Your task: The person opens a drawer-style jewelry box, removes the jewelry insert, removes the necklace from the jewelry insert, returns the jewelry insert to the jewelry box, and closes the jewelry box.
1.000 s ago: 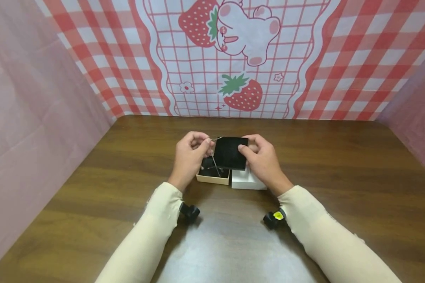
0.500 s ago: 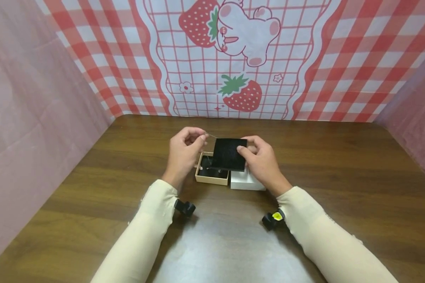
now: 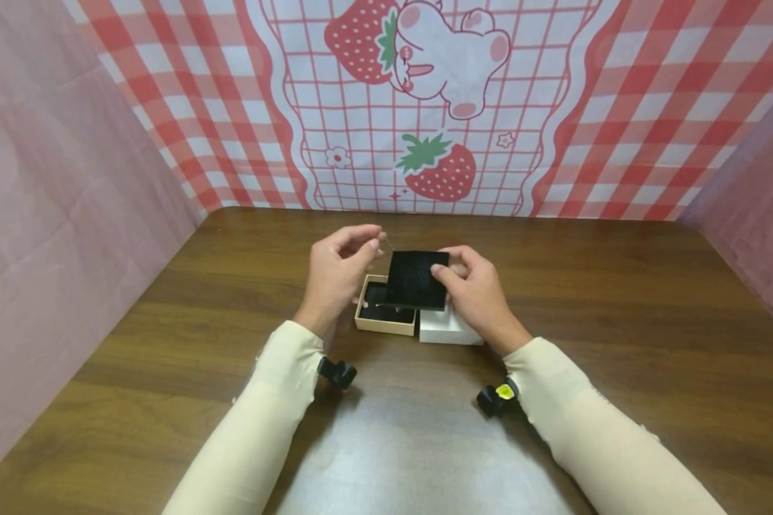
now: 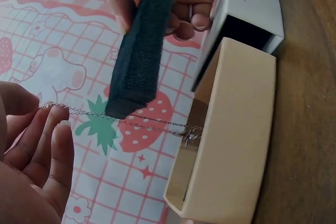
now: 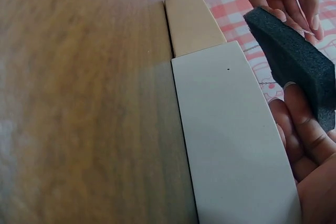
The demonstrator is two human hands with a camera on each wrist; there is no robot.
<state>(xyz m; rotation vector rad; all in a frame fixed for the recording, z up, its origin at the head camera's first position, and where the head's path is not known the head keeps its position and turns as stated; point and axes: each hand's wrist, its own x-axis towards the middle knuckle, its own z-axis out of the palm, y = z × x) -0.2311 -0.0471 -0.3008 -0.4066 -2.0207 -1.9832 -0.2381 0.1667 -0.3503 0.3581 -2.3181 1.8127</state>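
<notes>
Two boxes are seen in the head view, set side by side on a brown table [image 3: 618,322]: an open tan box [image 3: 386,328] with a black lining [image 3: 373,297], and a white box [image 3: 447,331]. Above them, a black pad [image 3: 416,280] is gripped at one edge by the right hand [image 3: 475,284], while a fine chain [image 3: 389,244] is pinched by the left hand [image 3: 340,268]. In the left wrist view, the chain is stretched in two strands from the fingertips, past the pad's end, to the tan box, where a small metal ornament [image 4: 190,137] is shown; whether the pad is touched by it cannot be told. In the right wrist view, the pad is held tilted near the white box.
</notes>
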